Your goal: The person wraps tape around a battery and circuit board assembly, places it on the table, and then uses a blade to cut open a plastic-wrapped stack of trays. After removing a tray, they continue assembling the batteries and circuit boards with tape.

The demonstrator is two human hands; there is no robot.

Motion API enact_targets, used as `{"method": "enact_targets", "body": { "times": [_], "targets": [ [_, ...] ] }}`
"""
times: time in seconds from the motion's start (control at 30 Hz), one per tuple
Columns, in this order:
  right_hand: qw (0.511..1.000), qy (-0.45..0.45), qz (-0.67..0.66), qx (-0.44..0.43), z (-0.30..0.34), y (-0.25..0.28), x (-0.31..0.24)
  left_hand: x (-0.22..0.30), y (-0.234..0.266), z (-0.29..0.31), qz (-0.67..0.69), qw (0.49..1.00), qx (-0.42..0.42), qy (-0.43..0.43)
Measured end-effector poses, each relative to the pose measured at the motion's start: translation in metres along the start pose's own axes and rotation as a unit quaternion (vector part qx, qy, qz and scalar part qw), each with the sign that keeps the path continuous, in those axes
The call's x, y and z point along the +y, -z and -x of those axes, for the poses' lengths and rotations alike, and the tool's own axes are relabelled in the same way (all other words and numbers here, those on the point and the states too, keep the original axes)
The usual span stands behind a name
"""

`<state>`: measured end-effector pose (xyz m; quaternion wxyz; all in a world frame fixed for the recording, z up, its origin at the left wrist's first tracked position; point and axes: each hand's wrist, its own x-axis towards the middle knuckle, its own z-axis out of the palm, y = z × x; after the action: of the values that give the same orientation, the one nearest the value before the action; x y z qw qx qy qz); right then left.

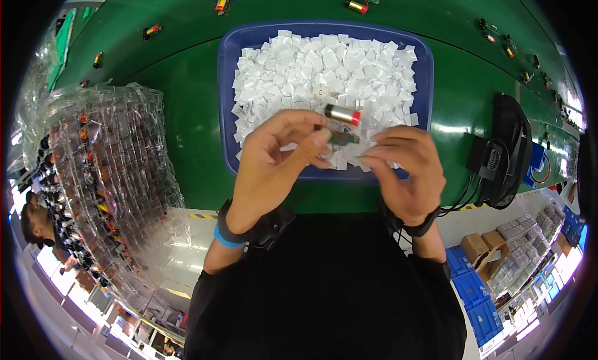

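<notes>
Above the near side of a blue tray [222, 80] filled with small white square pieces [299, 67], my left hand [274, 161] pinches a small green circuit board [344, 137]. A cylindrical battery [342, 114], silver with black and red ends, is up against the board's far side; thin wires show between them. My right hand [408, 167] is closed, thumb against fingers, just right of the board. Whatever sits at its fingertips is blurred and too small to name. One round pale disc [321, 91] lies among the white pieces.
At the left stands a stack of clear plastic trays [118, 167] filled with parts. Boards with batteries [356, 7] lie scattered on the green table [187, 67]. A black device [507, 151] with cables is at the right. Blue crates [473, 298] stand beyond the table, and a person [38, 223] is at far left.
</notes>
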<state>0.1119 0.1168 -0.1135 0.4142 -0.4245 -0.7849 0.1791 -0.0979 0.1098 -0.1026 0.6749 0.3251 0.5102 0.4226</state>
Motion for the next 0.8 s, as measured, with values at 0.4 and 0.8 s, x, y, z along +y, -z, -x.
{"method": "enact_targets", "body": {
  "times": [0.4,0.8],
  "targets": [
    [0.953,-0.218,-0.18,-0.109,-0.018,0.002,-0.008,0.002,-0.014,0.004,-0.269,0.957,-0.011,-0.107],
    [0.978,-0.095,-0.132,-0.13,-0.02,0.014,-0.004,0.021,0.014,-0.004,-0.031,0.973,-0.186,0.134]
  ]
}}
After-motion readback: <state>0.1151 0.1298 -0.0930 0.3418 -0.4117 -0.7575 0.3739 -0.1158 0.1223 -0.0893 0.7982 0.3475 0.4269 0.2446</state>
